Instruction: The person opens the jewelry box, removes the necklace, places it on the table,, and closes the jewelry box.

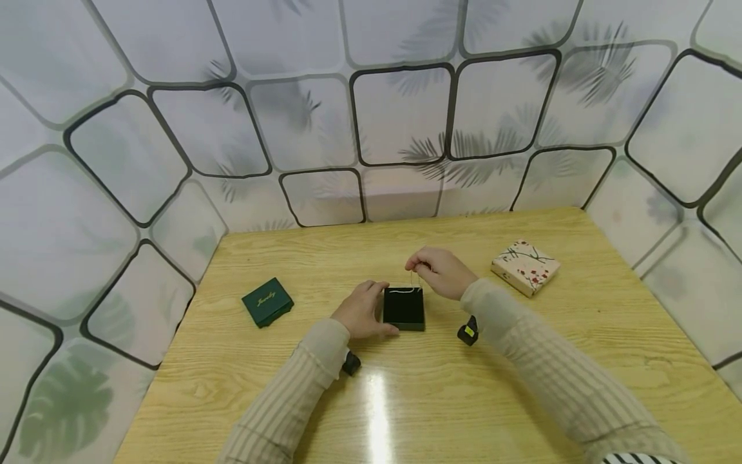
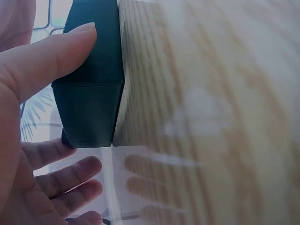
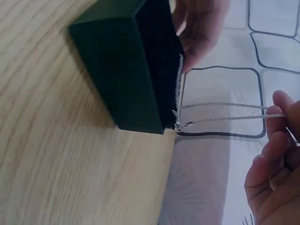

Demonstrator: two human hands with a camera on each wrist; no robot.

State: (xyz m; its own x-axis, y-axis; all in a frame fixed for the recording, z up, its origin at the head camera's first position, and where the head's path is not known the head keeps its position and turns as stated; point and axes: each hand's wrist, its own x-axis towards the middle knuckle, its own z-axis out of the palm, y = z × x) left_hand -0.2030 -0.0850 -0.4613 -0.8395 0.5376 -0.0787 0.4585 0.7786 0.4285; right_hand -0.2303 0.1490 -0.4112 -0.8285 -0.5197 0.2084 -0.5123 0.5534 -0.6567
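In the head view, a small dark green jewelry box [image 1: 404, 327] with a black inside sits uncovered on the table. My left hand [image 1: 362, 311] holds it from the left, thumb [image 2: 70, 51] on the near side wall and a finger at the far corner. Above the box's far right corner, my right hand [image 1: 442, 270] pinches a thin silver chain [image 3: 179, 84] between thumb and fingertips. Two strands run from those fingers down to the box, where more of the chain lies along the far edge of the black inside, with a small clasp near the corner.
A green lid [image 1: 268, 301] with gold lettering lies to the left on the wooden table [image 1: 440, 399]. Back right is a cream box [image 1: 525, 267] with a red blossom print. Patterned curtain [image 1: 400, 116] surrounds the table's back and sides.
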